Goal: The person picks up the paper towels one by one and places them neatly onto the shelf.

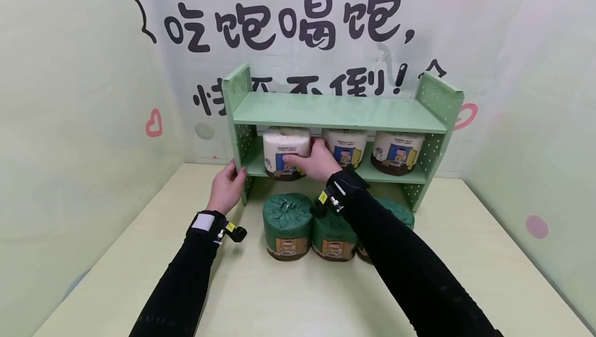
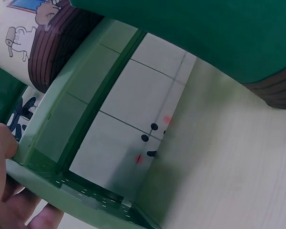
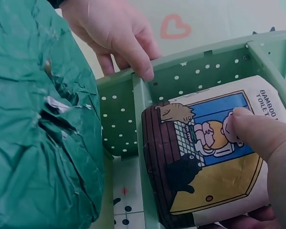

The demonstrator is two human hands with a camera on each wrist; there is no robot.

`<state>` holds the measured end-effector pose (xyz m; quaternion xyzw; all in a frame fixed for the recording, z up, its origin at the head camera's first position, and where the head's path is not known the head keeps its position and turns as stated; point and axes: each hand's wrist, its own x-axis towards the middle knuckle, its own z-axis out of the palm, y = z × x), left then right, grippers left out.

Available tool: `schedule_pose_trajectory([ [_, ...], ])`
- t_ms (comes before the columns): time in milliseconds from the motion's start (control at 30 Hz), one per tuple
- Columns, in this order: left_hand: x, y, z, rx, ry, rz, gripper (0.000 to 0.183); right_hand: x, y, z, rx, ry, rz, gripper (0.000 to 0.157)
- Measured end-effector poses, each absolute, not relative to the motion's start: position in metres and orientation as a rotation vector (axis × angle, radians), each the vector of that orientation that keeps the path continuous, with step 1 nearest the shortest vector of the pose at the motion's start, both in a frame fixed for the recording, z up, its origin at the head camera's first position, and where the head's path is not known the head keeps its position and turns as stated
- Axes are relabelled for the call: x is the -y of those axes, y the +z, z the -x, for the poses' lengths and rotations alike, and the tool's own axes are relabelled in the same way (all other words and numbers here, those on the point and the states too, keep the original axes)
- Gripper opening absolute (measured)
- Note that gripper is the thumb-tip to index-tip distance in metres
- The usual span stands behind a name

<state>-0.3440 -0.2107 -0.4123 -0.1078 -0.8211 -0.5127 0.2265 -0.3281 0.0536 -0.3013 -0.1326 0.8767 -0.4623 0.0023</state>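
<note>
Pinching a white roll [image 1: 278,143] with the right grip [image 1: 318,161], closed to its width, at the left end of the middle shelf [image 1: 254,162] of the green rack [image 1: 335,111]; holding the rack's side with the left grip [image 1: 225,190]. Looks nearly done, counting two more white rolls [image 1: 398,151] farther right; probably needs only setting back. Must reach over green rolls [image 1: 287,218] on the surface [image 1: 261,295].

room to pass lies above the green shelf [image 1: 335,110], while three green rolls [image 1: 287,223] crowd its lower front
</note>
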Motion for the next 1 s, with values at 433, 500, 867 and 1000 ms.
schedule_pose_trajectory([
  [433,0.211,-0.412,0.343,2.275,-1.406,0.276,0.041,-0.044,-0.301,0.344,-2.788,-1.442,0.511,0.085],
  [500,0.211,-0.411,0.342,2.275,-1.407,0.279,0.042,-0.042,-0.301,0.345,-2.798,-1.413,0.484,0.089],
  [867,0.21,-0.412,0.345,2.271,-1.415,0.267,0.043,-0.036,-0.303,0.349,-2.889,-1.291,0.369,0.088],
  [1000,0.212,-0.414,0.347,2.267,-1.401,0.273,0.041,-0.034,-0.304,0.349,-2.895,-1.292,0.368,0.086],
])
